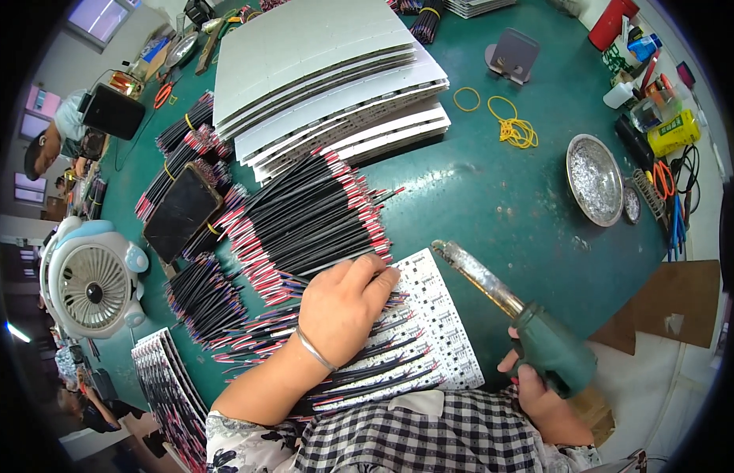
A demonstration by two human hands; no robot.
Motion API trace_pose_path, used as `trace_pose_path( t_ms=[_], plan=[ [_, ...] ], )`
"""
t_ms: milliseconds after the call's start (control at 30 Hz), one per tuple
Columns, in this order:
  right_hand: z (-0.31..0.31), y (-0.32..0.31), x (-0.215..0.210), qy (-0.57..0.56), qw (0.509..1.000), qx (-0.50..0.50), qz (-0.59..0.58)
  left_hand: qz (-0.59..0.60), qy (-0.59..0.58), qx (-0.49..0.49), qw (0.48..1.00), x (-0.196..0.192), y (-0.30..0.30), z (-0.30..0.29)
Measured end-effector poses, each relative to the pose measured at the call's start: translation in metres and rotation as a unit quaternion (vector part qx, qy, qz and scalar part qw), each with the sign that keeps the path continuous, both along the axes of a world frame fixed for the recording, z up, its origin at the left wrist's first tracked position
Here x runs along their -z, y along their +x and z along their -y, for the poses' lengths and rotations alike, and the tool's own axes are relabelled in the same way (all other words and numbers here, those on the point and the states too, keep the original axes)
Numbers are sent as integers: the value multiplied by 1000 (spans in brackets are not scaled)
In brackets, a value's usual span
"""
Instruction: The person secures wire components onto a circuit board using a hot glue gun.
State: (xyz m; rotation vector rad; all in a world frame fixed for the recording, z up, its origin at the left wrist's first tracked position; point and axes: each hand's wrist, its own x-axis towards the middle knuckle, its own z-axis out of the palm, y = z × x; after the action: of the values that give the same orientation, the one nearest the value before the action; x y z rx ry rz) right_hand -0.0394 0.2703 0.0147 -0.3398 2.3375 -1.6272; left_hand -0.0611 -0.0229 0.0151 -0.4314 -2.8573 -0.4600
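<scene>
A white circuit board (442, 319) lies at the table's near edge, with rows of thin black wires (375, 370) with red and white ends across it. My left hand (339, 307) rests over the board's upper part, thumb and fingertips pinched together at the wire ends; the pinched wire is mostly hidden under the fingers. My right hand (540, 398) is wrapped round the green handle of a large soldering iron (552, 347). Its metal tip points up and left, right of the board and apart from it. Beyond my left hand spreads a pile of cut wires (311, 217).
Stacked white panels (319, 63) stand at the back. A phone (184, 211) lies on wire bundles at left, near a fan (95, 288). At right are a metal bowl (594, 180), bottles and tools. Yellow rubber bands (517, 132) lie beyond. A person (55, 142) sits far left.
</scene>
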Motion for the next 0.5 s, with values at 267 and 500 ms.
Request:
trace_pose_path(
  t_ms=[267,500],
  plan=[
    [-13,0,10,-103,994,-21,-9,97,11,-17,995,-35,15,-16],
    [-19,14,6,-19,996,-45,75,40,-7,-23,999,6,19,-13]
  ],
)
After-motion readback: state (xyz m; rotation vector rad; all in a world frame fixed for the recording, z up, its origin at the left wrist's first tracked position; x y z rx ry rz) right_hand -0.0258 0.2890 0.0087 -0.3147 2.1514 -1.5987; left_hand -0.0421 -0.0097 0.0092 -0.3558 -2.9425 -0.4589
